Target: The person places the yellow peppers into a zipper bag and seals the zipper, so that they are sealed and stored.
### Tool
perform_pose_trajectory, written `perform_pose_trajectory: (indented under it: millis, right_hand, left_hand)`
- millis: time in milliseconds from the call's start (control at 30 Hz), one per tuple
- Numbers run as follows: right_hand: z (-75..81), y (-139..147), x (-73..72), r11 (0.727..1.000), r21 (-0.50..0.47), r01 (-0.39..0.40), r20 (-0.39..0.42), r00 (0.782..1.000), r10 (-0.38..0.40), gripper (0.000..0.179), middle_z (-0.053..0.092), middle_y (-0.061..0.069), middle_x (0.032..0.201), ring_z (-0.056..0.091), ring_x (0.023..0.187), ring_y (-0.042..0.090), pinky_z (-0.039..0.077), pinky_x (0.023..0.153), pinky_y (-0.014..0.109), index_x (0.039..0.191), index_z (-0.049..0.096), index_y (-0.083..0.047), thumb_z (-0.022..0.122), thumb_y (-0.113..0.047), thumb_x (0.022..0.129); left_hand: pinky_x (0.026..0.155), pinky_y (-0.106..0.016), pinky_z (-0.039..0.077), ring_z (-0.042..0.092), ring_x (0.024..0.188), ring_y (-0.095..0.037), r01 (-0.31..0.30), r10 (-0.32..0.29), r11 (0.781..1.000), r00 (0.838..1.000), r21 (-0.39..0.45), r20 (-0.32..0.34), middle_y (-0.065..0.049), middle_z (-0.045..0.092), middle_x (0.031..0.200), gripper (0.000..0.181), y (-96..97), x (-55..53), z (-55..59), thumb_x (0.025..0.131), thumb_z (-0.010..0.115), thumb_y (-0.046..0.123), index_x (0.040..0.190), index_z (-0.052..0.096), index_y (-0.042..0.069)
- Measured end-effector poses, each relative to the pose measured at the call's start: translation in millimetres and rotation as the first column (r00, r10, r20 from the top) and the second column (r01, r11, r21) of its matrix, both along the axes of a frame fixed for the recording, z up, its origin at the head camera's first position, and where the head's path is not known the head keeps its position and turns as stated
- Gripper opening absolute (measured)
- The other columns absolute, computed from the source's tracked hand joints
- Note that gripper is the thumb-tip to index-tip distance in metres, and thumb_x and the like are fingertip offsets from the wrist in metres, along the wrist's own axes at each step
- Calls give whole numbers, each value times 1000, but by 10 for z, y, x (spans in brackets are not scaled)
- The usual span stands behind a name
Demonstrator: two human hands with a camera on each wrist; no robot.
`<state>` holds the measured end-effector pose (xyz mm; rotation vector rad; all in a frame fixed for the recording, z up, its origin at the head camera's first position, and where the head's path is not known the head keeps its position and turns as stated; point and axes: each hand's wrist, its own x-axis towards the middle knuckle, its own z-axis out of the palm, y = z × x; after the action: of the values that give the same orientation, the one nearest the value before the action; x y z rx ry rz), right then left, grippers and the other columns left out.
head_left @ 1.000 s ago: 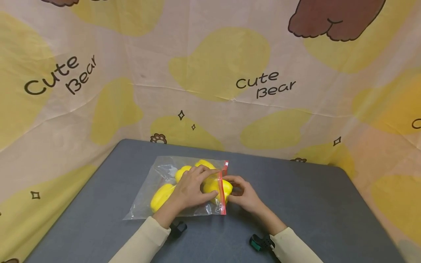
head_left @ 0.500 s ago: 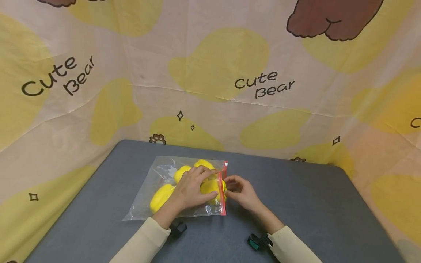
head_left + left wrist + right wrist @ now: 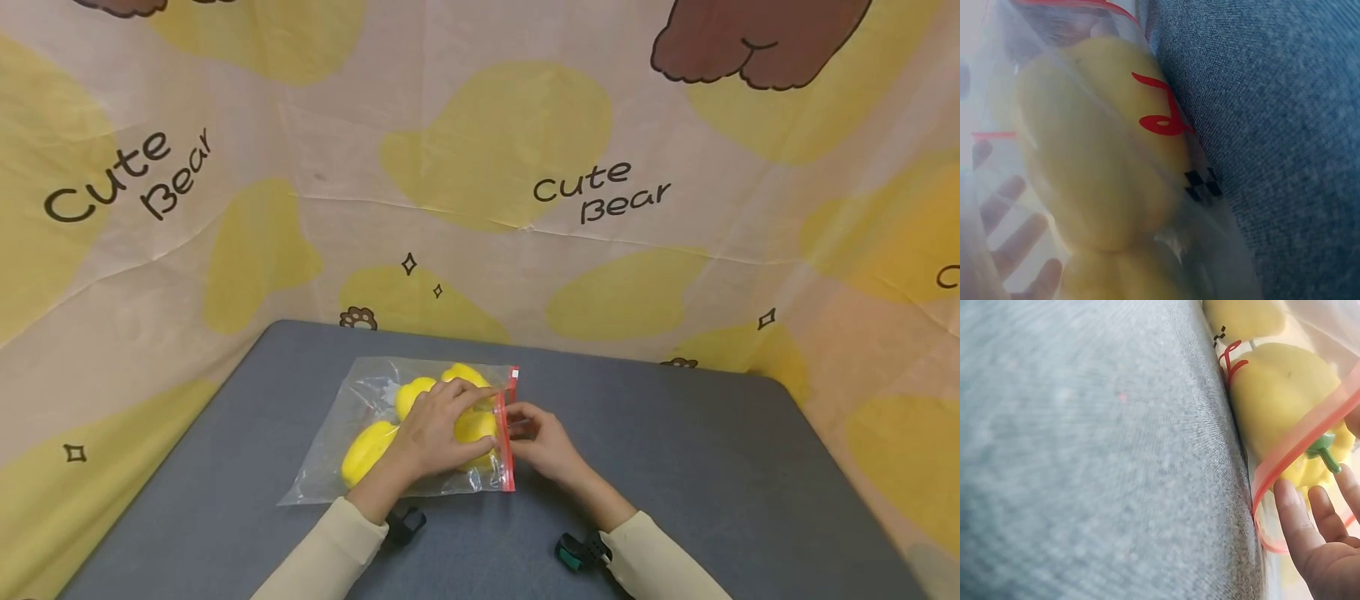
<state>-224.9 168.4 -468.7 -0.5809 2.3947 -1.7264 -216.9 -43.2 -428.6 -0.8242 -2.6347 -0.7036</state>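
A clear zip bag [image 3: 360,385] with a red-edged mouth [image 3: 507,467] lies flat on the grey table, its mouth facing right. Inside are several yellow bell peppers, one of them at the left [image 3: 367,454]. My left hand [image 3: 438,425] rests over the bag with spread fingers, fingertips by the mouth's edge. Beneath it, just within the mouth, lies another yellow bell pepper [image 3: 1288,394], its green stem [image 3: 1324,452] facing outward. My right hand [image 3: 543,442] is at the mouth, fingers extended towards the pepper's stem end, one fingertip [image 3: 1342,472] right at the stem.
The grey table [image 3: 712,483] extends to the right of the bag. Behind it hangs a printed curtain [image 3: 480,167] that also covers both sides. Black wrist cameras [image 3: 581,552] sit low, near the tabletop.
The pepper at the mouth has slid left, fully inside the bag, with my right hand following it leftward. My left hand has stayed on the bag.
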Motion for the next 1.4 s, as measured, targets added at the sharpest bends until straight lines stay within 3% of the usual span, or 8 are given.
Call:
perform_pose_trajectory:
  millis: [167, 567, 667, 800, 900, 1033, 1200, 1400]
  right_hand:
    - [14, -26, -10, 1000, -27, -15, 20, 1000, 15, 40, 61, 26, 115, 64, 101, 41, 54, 75, 22, 118, 59, 4, 73, 0, 80]
    - [18, 77, -10, 996, 18, -88, -46, 995, 89, 39, 65, 20, 117, 66, 101, 34, 54, 79, 25, 121, 61, -1, 71, -7, 84]
    - [35, 129, -8, 999, 23, -27, -31, 999, 28, 35, 66, 21, 114, 67, 98, 32, 57, 74, 31, 119, 63, -2, 69, -8, 85]
    - [82, 193, -14, 993, 20, 120, -5, 993, -120, 29, 67, 21, 108, 69, 86, 23, 58, 65, 39, 114, 65, -1, 67, -7, 86]
    - [115, 226, -38, 973, 8, 230, -5, 973, -230, 25, 68, 20, 103, 68, 78, 17, 57, 62, 39, 109, 66, 1, 69, -7, 85]
    - [136, 243, -108, 937, -49, 346, 15, 938, -346, 23, 70, 19, 98, 68, 77, 21, 57, 60, 41, 107, 67, 3, 69, -8, 86]
    - [158, 228, -228, 900, -93, 426, 66, 904, -421, 24, 70, 17, 92, 68, 78, 28, 57, 60, 40, 106, 67, 4, 68, -12, 88]
    - [169, 170, -371, 887, -78, 455, 100, 889, -447, 23, 70, 10, 88, 68, 75, 24, 57, 60, 35, 103, 69, -1, 68, -18, 88]
  left_hand:
    - [72, -27, 38, 50, 94, -10, -2, 2, 1000, 1000, 0, -3, 6, 60, 110, 58, 2, 7, 2, 77, 67, 52, 132, 57, 35]
    - [72, -28, 38, 50, 94, -11, -1, 1, 1000, 1000, -3, -4, 3, 61, 110, 59, -1, -6, 4, 76, 68, 51, 132, 58, 34]
    - [73, -29, 38, 50, 94, -11, 2, -2, 1000, 1000, -9, -12, 3, 61, 109, 59, 5, -7, 0, 76, 68, 52, 131, 58, 34]
    - [76, -29, 39, 49, 96, -11, -7, 7, 1000, 1000, -24, -10, 6, 59, 109, 62, 20, 1, 0, 74, 68, 54, 132, 57, 36]
    - [78, -30, 39, 49, 100, -12, -15, 15, 999, 1000, -36, 0, 8, 58, 111, 65, 26, 14, 7, 71, 69, 55, 132, 56, 38]
    - [81, -32, 40, 49, 103, -14, -9, 9, 998, 1000, -67, 4, 7, 57, 114, 68, 18, 27, 35, 68, 69, 57, 132, 56, 38]
    - [84, -37, 43, 52, 107, -17, 14, -16, 996, 1000, -92, -26, 5, 58, 116, 64, -18, -18, 127, 71, 68, 55, 129, 59, 32]
    - [86, -40, 46, 54, 107, -19, 50, -50, 994, 999, -98, -5, 4, 59, 119, 59, -82, -140, 348, 77, 67, 54, 130, 59, 29]
